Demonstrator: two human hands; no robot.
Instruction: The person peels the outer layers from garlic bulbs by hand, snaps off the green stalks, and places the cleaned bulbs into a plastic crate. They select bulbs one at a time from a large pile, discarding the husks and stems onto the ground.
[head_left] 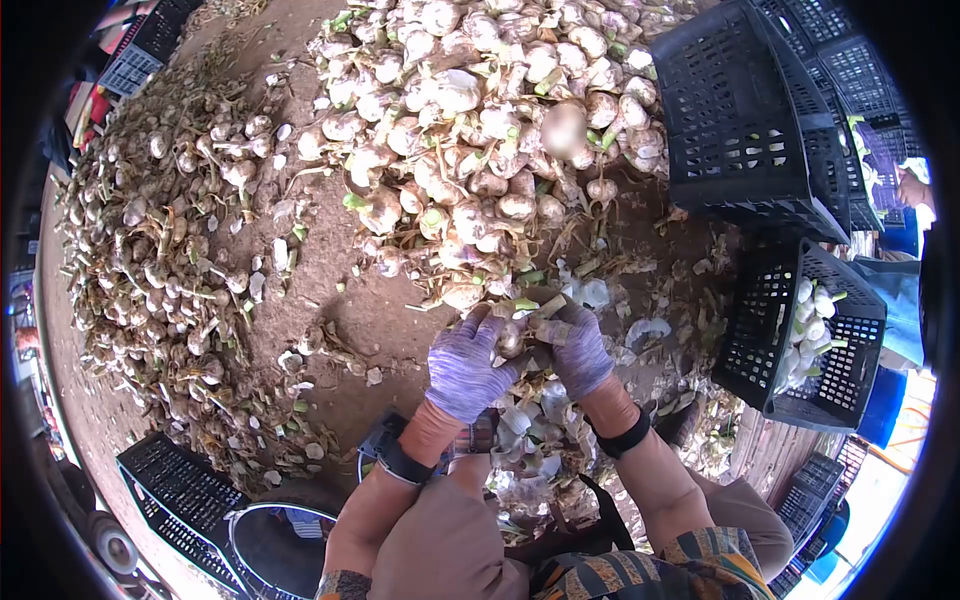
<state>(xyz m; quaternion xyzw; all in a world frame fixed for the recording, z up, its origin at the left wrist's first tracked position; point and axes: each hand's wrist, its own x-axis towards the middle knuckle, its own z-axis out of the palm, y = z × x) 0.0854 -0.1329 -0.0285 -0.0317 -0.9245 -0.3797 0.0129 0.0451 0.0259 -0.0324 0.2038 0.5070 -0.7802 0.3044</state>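
Note:
Both my hands wear purple-striped gloves and meet over the ground at the near edge of a large pile of garlic bulbs [480,180]. My left hand [468,368] has its fingers closed round a garlic bulb [511,340]. The fingers of my right hand [575,350] are bent in at the same bulb, close to its stem, and their tips are partly hidden. Loose peeled skins [540,425] lie below my hands, between my knees.
Smaller bulbs [160,270] cover the ground at left. Black crates [735,120] stand at upper right. Another crate [790,340] at right holds white bulbs. At lower left are a black crate [180,500] and a round rimmed container [235,550]. Part of a person [915,195] shows far right.

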